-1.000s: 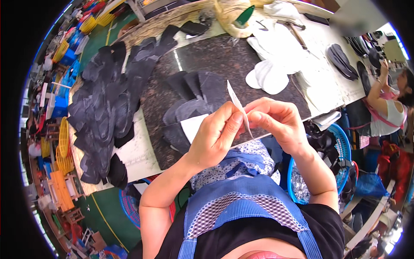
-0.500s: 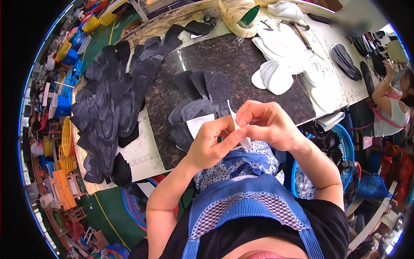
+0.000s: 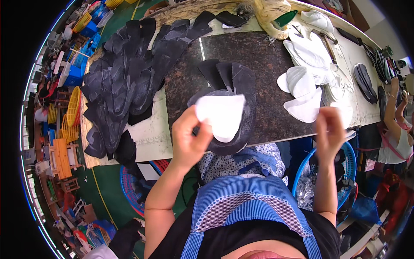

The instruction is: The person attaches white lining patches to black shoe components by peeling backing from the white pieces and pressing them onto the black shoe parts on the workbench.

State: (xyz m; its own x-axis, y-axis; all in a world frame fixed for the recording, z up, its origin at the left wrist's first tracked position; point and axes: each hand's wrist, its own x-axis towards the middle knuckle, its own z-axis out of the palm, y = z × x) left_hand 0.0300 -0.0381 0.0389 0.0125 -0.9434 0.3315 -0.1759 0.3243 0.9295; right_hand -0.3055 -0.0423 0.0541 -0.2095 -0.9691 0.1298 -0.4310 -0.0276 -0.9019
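1. Head view: the left hand (image 3: 187, 138) has its fingers (image 3: 202, 137) pinched on one white piece (image 3: 222, 116).
2. The right hand (image 3: 330, 131): fingers curled, blurred; whether they grip the one white shape (image 3: 344, 114) beside them, I cannot tell.
3. Beyond the left fingers: three black strips (image 3: 243, 77) on one dark slab (image 3: 271, 95).
4. Beyond the right fingers: one hammer (image 3: 331, 51), on the tabletop (image 3: 148, 138).

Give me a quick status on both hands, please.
Left hand holding white cutout above dark pieces. Right hand blurred, grip unclear. White pieces lie between the hands.
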